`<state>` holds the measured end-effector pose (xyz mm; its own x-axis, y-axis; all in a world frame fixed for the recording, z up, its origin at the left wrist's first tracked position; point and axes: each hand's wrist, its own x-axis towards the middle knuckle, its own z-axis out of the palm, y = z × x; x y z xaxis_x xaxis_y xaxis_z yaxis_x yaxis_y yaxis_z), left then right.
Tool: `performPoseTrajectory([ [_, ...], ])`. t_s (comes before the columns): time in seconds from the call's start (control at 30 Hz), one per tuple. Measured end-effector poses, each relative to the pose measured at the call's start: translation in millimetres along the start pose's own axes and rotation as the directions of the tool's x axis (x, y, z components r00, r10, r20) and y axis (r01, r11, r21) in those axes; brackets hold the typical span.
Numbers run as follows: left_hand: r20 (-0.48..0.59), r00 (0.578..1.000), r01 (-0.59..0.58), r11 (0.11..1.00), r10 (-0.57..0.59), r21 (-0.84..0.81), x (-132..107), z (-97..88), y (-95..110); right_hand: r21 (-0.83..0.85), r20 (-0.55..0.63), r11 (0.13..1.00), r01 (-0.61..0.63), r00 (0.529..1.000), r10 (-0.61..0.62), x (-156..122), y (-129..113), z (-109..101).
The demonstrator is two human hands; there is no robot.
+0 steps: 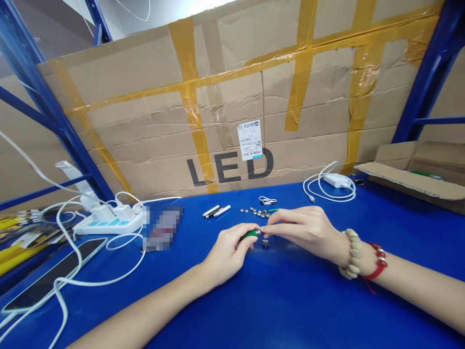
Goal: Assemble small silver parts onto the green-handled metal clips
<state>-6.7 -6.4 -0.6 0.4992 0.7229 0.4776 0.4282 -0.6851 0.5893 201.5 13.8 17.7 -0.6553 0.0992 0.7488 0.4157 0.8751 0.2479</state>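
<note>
My left hand (232, 249) is closed round a small green tube (250, 235) with a metal end, held just above the blue table (290, 300). My right hand (303, 227) meets it from the right, fingertips pinched at the tube's metal tip. A small dark metal part (265, 244) lies on the table right under the hands. Several button cells (255, 212) lie in a loose group just beyond the hands. Two or three silver tubes (216, 211) lie to their left.
A white power strip (109, 224) with plugged chargers and trailing white cables sits at the left, with a dark phone (51, 276) nearer me. A white charger with cable (336, 182) lies at the back right beside an open cardboard box (414, 177). A taped cardboard wall marked LED (232, 111) closes the back.
</note>
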Motion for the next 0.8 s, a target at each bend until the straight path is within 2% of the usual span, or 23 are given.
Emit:
performPoseTrajectory([
  [0.23,0.021,1.000,0.002,1.000,-0.001,-0.022,1,-0.6,1,0.026,0.000,0.999,0.022,1.000,-0.022,2,1,0],
  [0.37,0.035,0.999,0.007,1.000,-0.007,-0.023,1,-1.3,2,0.028,0.042,1.000,0.012,0.999,-0.013,3,3,0],
  [0.47,0.050,0.999,-0.010,1.000,0.011,-0.016,1,-1.9,1,0.101,0.064,0.995,-0.016,0.998,0.009,1,3,2],
  [0.57,0.081,0.996,-0.035,0.999,0.035,0.000,0,-2.3,1,0.272,0.070,0.956,-0.106,0.993,0.091,-1,0,6],
  [0.67,0.127,0.991,-0.032,0.999,0.030,0.009,-1,-2.3,1,0.440,0.075,0.872,-0.215,0.976,0.203,-1,-4,10],
  [0.8,0.158,0.987,0.002,1.000,-0.002,0.001,-4,-1.8,1,0.523,0.100,0.787,-0.327,0.941,0.325,3,-10,13],
])
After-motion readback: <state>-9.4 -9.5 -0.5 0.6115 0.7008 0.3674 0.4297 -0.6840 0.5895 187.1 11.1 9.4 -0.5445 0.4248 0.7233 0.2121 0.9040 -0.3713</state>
